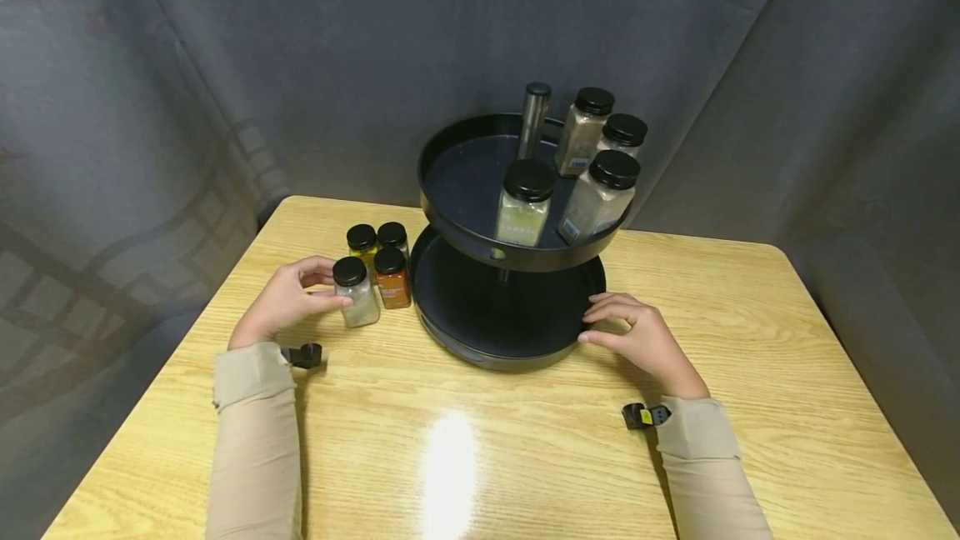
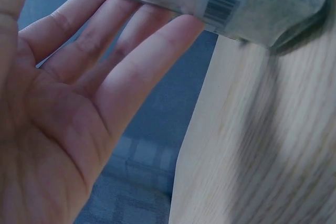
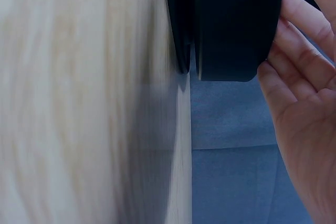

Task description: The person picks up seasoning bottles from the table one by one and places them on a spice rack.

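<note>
My left hand (image 1: 288,300) holds a square spice jar (image 1: 360,303) with a black lid and pale contents, thumb on its near side and fingers on its left. In the left wrist view, the fingers (image 2: 152,66) lie along the jar's barcode side (image 2: 220,6). Whether its base touches the table cannot be told. Right beside it stand a red-orange spice jar (image 1: 393,288), a yellow one (image 1: 363,245) and a dark one (image 1: 393,234). My right hand (image 1: 637,338) touches the right rim of the lower tier (image 1: 510,307) of a black two-tier turntable with fairly straight fingers.
The upper tier (image 1: 472,157) carries several larger black-lidded jars, among them a pale green one (image 1: 523,211), around its right side. A metal post (image 1: 534,119) rises from its middle. Behind the wooden table (image 1: 555,448) hangs a grey curtain (image 1: 337,65).
</note>
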A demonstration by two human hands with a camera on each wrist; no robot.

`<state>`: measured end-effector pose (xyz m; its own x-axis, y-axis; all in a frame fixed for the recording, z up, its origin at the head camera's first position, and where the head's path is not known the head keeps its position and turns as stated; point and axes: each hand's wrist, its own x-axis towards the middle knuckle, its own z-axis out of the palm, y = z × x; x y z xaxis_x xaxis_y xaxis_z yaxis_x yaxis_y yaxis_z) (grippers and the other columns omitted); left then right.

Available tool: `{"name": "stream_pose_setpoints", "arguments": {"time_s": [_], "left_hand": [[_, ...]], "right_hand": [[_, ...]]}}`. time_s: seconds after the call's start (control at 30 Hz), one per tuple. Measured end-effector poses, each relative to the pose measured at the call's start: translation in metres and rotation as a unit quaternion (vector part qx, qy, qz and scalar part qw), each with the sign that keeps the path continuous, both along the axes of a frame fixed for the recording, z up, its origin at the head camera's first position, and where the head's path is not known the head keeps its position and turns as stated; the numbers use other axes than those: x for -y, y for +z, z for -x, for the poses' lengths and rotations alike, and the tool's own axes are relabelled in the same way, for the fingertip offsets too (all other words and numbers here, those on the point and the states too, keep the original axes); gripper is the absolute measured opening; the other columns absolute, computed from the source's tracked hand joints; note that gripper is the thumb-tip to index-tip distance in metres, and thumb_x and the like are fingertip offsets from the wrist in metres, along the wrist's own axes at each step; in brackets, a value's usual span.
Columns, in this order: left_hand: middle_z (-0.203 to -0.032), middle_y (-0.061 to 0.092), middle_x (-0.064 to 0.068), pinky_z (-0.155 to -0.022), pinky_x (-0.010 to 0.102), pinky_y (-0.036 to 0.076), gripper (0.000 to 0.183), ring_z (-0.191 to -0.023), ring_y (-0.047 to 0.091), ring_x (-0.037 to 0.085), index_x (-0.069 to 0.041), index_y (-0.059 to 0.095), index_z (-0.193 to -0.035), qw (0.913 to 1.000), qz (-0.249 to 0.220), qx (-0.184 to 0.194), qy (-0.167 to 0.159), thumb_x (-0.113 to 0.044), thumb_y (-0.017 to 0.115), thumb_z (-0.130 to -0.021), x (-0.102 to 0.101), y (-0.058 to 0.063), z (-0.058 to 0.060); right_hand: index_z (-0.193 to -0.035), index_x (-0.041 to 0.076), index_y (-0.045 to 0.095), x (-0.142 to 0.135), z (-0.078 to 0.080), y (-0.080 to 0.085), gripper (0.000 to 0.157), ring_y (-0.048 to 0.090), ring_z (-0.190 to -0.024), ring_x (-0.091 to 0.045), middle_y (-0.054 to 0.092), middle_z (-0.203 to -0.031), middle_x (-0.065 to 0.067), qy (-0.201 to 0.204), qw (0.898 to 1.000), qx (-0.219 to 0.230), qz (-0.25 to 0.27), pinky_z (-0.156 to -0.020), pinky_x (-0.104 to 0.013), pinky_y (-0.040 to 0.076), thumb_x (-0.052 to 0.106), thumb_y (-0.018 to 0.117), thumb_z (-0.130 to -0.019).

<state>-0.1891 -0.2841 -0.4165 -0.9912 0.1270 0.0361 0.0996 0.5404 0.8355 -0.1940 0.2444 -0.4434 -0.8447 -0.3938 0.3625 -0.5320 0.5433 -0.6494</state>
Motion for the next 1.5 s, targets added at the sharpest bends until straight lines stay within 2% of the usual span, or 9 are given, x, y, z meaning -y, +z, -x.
{"name": "stream_pose_setpoints", "arguments": {"time_s": [0.23,0.47,0.7,1.0,1.13,1.37,1.5], "left_hand": [[-0.106,0.07,0.008,-0.081,0.016,0.051,0.049,-0.094,0.066,0.007,0.001,0.067,-0.118,0.9995,-0.024,-0.02,-0.01,-0.015,0.089,-0.078,-0.002,0.006,-0.003],[-0.098,0.069,-0.002,-0.077,0.019,0.051,0.042,-0.092,0.066,0.009,-0.004,0.067,-0.111,0.9987,-0.023,-0.036,-0.026,-0.014,0.09,-0.076,-0.007,0.015,-0.006],[-0.096,0.07,0.003,-0.074,0.022,0.053,0.044,-0.089,0.066,0.01,-0.002,0.068,-0.109,0.9979,-0.029,-0.041,-0.041,-0.01,0.092,-0.073,-0.018,0.026,-0.009],[-0.098,0.068,0.005,-0.08,0.028,0.06,0.046,-0.091,0.068,0.01,0.002,0.067,-0.11,0.9955,-0.067,-0.036,-0.058,-0.004,0.091,-0.072,-0.034,0.036,-0.01],[-0.101,0.068,0.006,-0.079,0.029,0.06,0.048,-0.092,0.069,0.012,0.002,0.067,-0.113,0.9948,-0.075,-0.037,-0.058,-0.004,0.091,-0.071,-0.042,0.04,-0.011],[-0.107,0.065,0.015,-0.08,0.031,0.06,0.051,-0.093,0.071,0.02,0.003,0.067,-0.114,0.9942,-0.089,-0.033,-0.052,-0.005,0.092,-0.071,-0.057,0.042,-0.008],[-0.109,0.064,0.016,-0.081,0.03,0.06,0.05,-0.092,0.071,0.017,0.001,0.067,-0.115,0.995,-0.084,-0.032,-0.044,-0.007,0.092,-0.072,-0.06,0.041,-0.007]], "right_hand": [[-0.094,0.021,0.079,0.0,0.0,0.0,0.023,0.062,-0.118,-0.025,0.072,-0.116,-0.005,0.002,1.0,0.001,0.0,-0.1,-0.01,0.039,0.015,0.09,-0.075],[-0.094,0.021,0.079,0.0,0.0,0.001,0.023,0.062,-0.118,-0.025,0.072,-0.115,-0.005,0.0,1.0,0.004,0.001,-0.1,-0.01,0.039,0.014,0.09,-0.075],[-0.094,0.021,0.079,-0.001,0.0,0.0,0.02,0.062,-0.117,-0.025,0.071,-0.118,-0.007,-0.003,1.0,0.018,0.006,-0.099,-0.009,0.039,0.016,0.089,-0.077],[-0.094,0.021,0.079,-0.001,0.0,0.0,0.02,0.062,-0.117,-0.025,0.071,-0.118,-0.006,-0.005,1.0,0.018,0.007,-0.099,-0.01,0.039,0.016,0.089,-0.077],[-0.094,0.021,0.079,-0.001,0.0,0.0,0.02,0.061,-0.118,-0.024,0.071,-0.118,-0.006,-0.006,1.0,0.021,0.007,-0.1,-0.009,0.038,0.017,0.089,-0.077],[-0.095,0.02,0.079,-0.002,0.0,-0.001,0.02,0.061,-0.118,-0.026,0.07,-0.119,-0.007,-0.003,1.0,0.021,0.008,-0.1,-0.009,0.038,0.017,0.089,-0.078],[-0.094,0.021,0.079,-0.001,0.0,0.0,0.02,0.061,-0.118,-0.025,0.071,-0.119,-0.007,-0.005,1.0,0.018,0.006,-0.1,-0.009,0.038,0.016,0.089,-0.077]]}}
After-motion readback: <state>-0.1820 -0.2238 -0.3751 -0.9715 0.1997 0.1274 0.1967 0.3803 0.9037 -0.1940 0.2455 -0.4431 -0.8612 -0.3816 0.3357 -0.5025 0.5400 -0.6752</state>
